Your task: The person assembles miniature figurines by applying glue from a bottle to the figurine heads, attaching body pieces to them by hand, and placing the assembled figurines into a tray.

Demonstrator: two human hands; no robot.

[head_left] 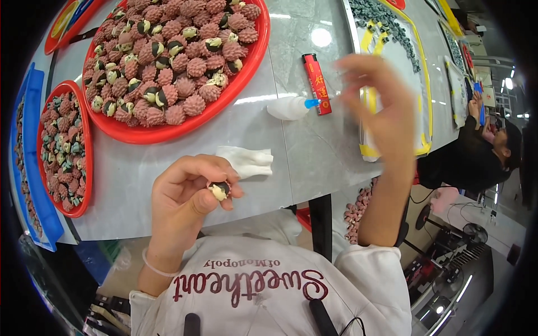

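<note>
The grey, glossy table [274, 140] stands in a wide workroom, with a co-worker [471, 151] in dark clothing at another bench to the right. At the near side of the table, in front of the person's chest, the left hand [185, 190] pinches one small piece [219, 191] between thumb and fingers, its cream and dark face turned up. Just beyond these fingers lies a crumpled white cloth [249, 161]. Farther out, a white bottle [287, 108] lies on its side, its blue tip reaching the edge of a red box [318, 84]. The right hand [372, 89] is raised beside that box, fingers bent and somewhat apart, but too blurred to tell whether it holds anything. Ahead and to the left, a big tray [261, 47] is heaped with ridged pink pieces, many showing the same cream and dark parts; these look done, and the held one looks nearly so, though whether its parts are fixed cannot be told. A small tray [88, 159] and a blue tray [47, 215] hold more pieces at the far left. What is left is harder to judge: dark bits [400, 36] lie in a yellow-taped frame [424, 73] at right, and loose pink pieces [358, 211] show below the table edge, perhaps unworked stock.
</note>
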